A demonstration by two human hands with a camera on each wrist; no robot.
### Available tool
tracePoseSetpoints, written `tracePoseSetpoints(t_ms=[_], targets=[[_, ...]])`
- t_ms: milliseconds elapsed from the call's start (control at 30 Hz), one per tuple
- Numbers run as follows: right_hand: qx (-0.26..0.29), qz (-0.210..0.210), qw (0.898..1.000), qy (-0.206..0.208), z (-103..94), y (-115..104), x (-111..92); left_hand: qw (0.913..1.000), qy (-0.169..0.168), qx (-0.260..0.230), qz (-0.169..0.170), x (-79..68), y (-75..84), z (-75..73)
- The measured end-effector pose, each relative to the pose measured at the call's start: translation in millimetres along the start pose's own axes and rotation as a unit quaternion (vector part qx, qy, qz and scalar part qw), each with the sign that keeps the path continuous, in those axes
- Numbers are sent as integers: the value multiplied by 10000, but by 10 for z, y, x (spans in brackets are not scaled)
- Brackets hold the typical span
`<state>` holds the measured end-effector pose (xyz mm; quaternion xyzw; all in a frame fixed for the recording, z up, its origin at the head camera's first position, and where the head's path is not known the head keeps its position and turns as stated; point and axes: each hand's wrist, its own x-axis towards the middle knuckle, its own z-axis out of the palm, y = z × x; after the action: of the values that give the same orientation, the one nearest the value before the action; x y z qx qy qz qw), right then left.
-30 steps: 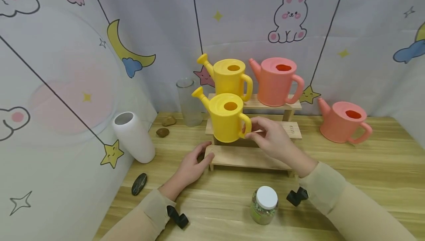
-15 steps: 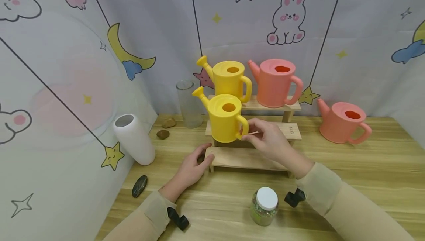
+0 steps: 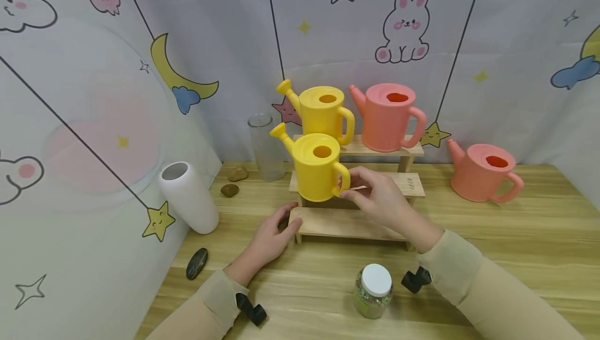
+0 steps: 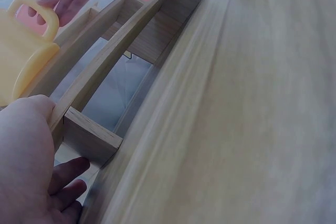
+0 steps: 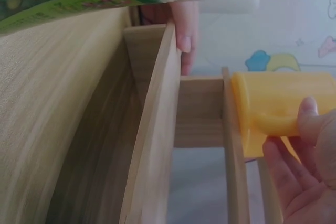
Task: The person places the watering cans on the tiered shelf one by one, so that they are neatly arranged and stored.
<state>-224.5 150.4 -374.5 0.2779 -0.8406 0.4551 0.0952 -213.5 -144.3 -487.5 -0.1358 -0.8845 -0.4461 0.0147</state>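
Observation:
A yellow watering can (image 3: pixel 316 176) stands upright at the left part of the middle step of a tiered wooden stand (image 3: pixel 349 223). Its handle is pinched by my right hand (image 3: pixel 379 194), thumb and fingertips at the lower part; the right wrist view shows the can (image 5: pixel 283 95) close against the step board. My left hand (image 3: pixel 271 235) grips the left end of the lowest step; in the left wrist view its fingers curl beside the end leg (image 4: pixel 92 137). On the top step stand another yellow watering can (image 3: pixel 322 113) and a pink watering can (image 3: pixel 388 121).
Another pink watering can (image 3: pixel 483 173) sits on the table right of the stand. Left are a clear glass vase (image 3: pixel 268 147), a white vase (image 3: pixel 189 199), two brown stones (image 3: pixel 229 190) and a dark stone (image 3: pixel 197 263). A white-lidded jar (image 3: pixel 373 293) stands in front.
My right hand and the front yellow watering can have shifted very slightly left. My left hand stays on the stand's end, and the view has tilted a little.

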Motion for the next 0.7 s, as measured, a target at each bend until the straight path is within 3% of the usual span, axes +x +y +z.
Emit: tracePoseSetpoints(t_ms=[267, 533, 700], targets=[[22, 95, 9996, 273, -115, 37, -111, 10000, -24, 14, -34, -7, 3, 13], [-160, -318, 9871, 1564, -385, 208, -391, 9999, -61, -17, -99, -6, 4, 22], [-19, -81, 9701, 2426, -612, 328, -578, 10000, -25, -65, -70, 0, -7, 9]])
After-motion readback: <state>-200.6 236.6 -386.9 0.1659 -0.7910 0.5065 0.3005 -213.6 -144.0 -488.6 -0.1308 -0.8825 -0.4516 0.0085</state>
